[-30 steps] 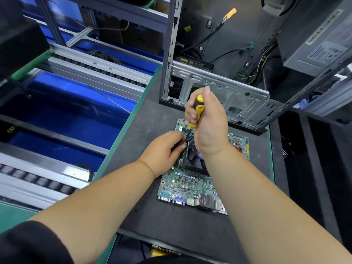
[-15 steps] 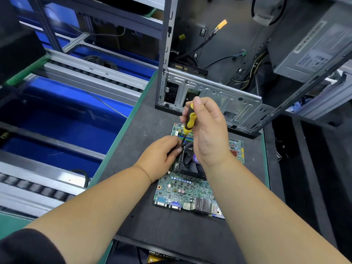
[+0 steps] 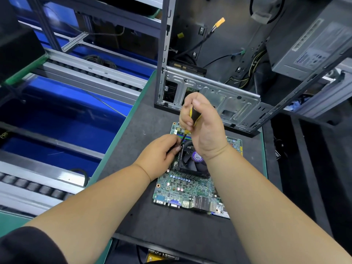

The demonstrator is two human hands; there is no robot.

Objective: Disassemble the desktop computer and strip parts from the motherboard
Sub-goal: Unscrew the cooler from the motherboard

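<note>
Working outward from the near edge: the motherboard (image 3: 185, 189) is laid flat on the dark mat (image 3: 152, 231), port row nearest, with the black cooler fan (image 3: 192, 161) sat on it right under both hands. The left hand (image 3: 159, 155) is rested on the board's left side, fingers curled in and pinched around the screwdriver's shaft just beside the fan's far-left corner. Just past those fingers, the yellow-and-black screwdriver (image 3: 191, 121) is clamped in the right hand (image 3: 204, 130), fist wrapped round the handle, thumb on top, wrist bent over the fan, shaft slanted down-left.

Biggest risk here, probably: the tip gets cammed out of the cooler screw because of that slant, and the screw head gets chewed or nearby traces get gouged. The tip itself is hidden by the fingers, so seating can't be confirmed.

Further back, beyond the knuckles, the gutted PC case (image 3: 209, 96) is stood open, loose cables hanging, a power supply (image 3: 312, 40) up right.
</note>
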